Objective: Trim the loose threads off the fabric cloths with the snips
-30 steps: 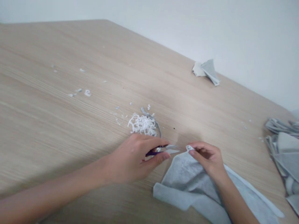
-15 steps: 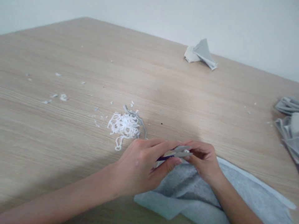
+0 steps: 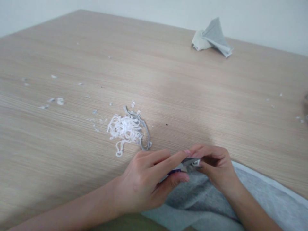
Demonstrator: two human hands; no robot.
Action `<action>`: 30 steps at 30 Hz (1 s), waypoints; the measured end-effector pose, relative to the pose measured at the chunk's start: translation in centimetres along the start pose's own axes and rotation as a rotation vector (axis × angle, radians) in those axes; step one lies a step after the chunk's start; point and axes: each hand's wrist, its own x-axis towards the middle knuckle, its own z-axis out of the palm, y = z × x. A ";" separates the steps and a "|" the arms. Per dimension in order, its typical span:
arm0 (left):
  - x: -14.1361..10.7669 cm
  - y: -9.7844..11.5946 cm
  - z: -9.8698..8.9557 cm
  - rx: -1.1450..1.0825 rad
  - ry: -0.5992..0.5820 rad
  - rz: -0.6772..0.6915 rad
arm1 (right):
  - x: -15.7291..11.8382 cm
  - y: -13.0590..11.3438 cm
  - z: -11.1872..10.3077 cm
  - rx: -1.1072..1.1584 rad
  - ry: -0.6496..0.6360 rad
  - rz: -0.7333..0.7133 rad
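My left hand (image 3: 146, 178) is closed around thread snips (image 3: 187, 164) with metal blades and a dark purple-blue part showing between the fingers. Their blades stand apart, pointing right at a small white bit of thread or cloth edge (image 3: 196, 162). My right hand (image 3: 218, 162) pinches around that same spot, fingertips close against the blade tips. Grey fabric (image 3: 204, 195) with a pale border spreads out under both hands towards the lower right. What exactly the right fingers grip is partly hidden.
A tangle of white threads (image 3: 125, 128) with a grey strip (image 3: 145, 128) lies left of the hands. Folded grey and cream cloth pieces (image 3: 216, 38) sit by the table's back edge. Small lint scraps (image 3: 60, 101) dot the wooden table (image 3: 144, 64).
The view has shifted, so the cloth pile at the right edge has nearly left the picture. Both hands stay together, and the snips' blades now lie closer around the white bit.
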 end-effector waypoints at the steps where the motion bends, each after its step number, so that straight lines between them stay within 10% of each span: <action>1: 0.0 0.0 0.0 0.004 0.002 0.000 | 0.0 0.0 0.0 0.002 -0.002 0.001; 30: -0.4 0.0 0.1 -0.010 0.017 0.013 | 0.1 -0.2 0.1 0.008 -0.052 -0.029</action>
